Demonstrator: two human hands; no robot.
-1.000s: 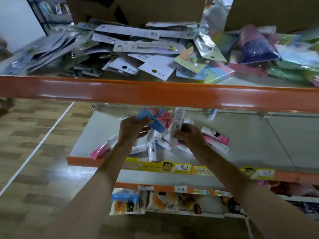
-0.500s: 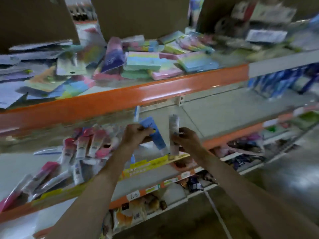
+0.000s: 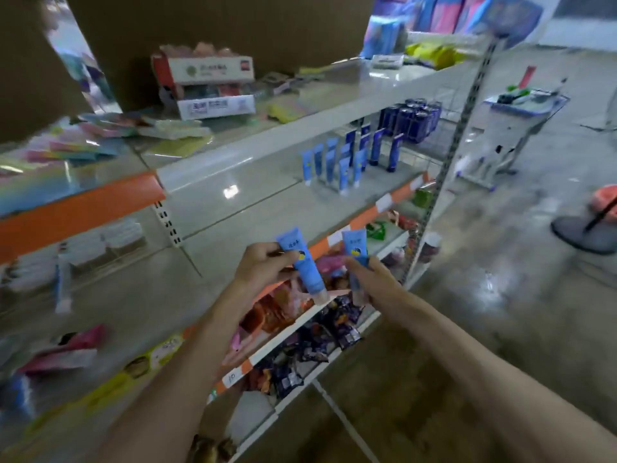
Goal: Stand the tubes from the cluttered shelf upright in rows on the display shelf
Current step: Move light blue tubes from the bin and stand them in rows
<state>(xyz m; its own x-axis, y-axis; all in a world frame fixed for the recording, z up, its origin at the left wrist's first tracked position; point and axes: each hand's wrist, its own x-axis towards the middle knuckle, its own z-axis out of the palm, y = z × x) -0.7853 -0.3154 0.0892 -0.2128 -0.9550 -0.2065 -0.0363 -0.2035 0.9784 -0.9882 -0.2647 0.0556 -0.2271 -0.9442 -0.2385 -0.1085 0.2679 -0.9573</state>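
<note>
View: it has swung to the right since half a second ago. The pile of pink tubes (image 3: 63,352), then at mid-left, now sits at the lower left of the frame, and standing rows of blue tubes (image 3: 334,162) have come into sight at upper centre-right.
Left hand (image 3: 263,265): raised at centre frame, fingers curled round a light blue tube (image 3: 307,272) that is tilted, cap end down.
Right hand (image 3: 377,282): just to the right, fingers and thumb pinching a second blue tube (image 3: 354,248) by its lower part, held near upright.
Held tubes: both are in the air in front of the display shelf (image 3: 260,208), near each other but apart, neither set down.
Since before: both hands still grip as they did. The right-hand tube looked pale then and reads blue now.
Hard to make out: the print on both tubes. The second tube's cap is mostly behind the fingers, the pink pile is smeared by blur, and both forearms are cut off at the bottom edge.
</note>
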